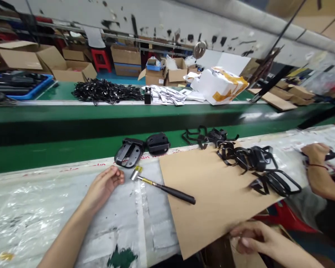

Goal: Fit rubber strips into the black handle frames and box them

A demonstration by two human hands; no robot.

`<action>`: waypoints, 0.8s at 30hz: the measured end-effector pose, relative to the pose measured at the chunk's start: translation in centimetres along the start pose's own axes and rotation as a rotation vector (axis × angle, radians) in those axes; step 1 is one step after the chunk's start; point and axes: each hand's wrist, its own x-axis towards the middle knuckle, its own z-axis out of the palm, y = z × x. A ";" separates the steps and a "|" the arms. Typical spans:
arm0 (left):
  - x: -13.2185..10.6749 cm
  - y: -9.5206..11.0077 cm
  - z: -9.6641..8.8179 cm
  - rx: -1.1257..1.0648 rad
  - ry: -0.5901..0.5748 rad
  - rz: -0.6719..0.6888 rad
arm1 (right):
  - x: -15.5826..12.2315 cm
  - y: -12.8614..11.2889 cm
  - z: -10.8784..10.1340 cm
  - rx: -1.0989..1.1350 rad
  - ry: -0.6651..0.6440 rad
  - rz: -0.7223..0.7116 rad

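My left hand (107, 184) rests over the plastic-covered table with its fingers curled together, and nothing shows in them. Just beyond it lie a black plastic part with a grey inside (129, 152) and a similar black part (158, 143). To its right is a small hammer (167, 190) with a black handle, a metal head and a yellow face; its handle end lies on a cardboard sheet (201, 193). My right hand (252, 236) hangs at the table's near edge above an open carton, fingers bent inward; what they hold, if anything, I cannot make out.
Several black strap-like frames (251, 160) lie on the far right of the cardboard. Another person's hand (315, 153) is at the right. Across the green conveyor are a black heap (106, 91), papers (167, 95), a taped white box (219, 86) and a blue tray (30, 93).
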 end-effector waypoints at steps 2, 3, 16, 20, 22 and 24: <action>-0.1 0.0 0.0 0.032 -0.016 -0.003 | -1.0 -4.0 -0.8 -0.114 -0.059 0.010; -0.1 0.0 0.0 0.044 -0.017 -0.005 | -0.9 -6.1 -1.0 -0.172 -0.085 -0.008; -1.0 0.2 0.3 0.179 -0.086 0.084 | 22.4 -21.4 -1.6 -0.452 0.701 -0.388; -1.7 1.9 3.4 0.478 -0.184 0.328 | 23.0 -21.6 -1.5 -0.314 0.760 -0.465; -0.9 2.7 6.1 0.624 -0.198 0.487 | 22.4 -21.8 -1.9 -0.195 0.780 -0.546; 1.0 3.1 9.1 0.688 -0.241 0.673 | 21.8 -22.2 -1.8 -0.045 0.771 -0.635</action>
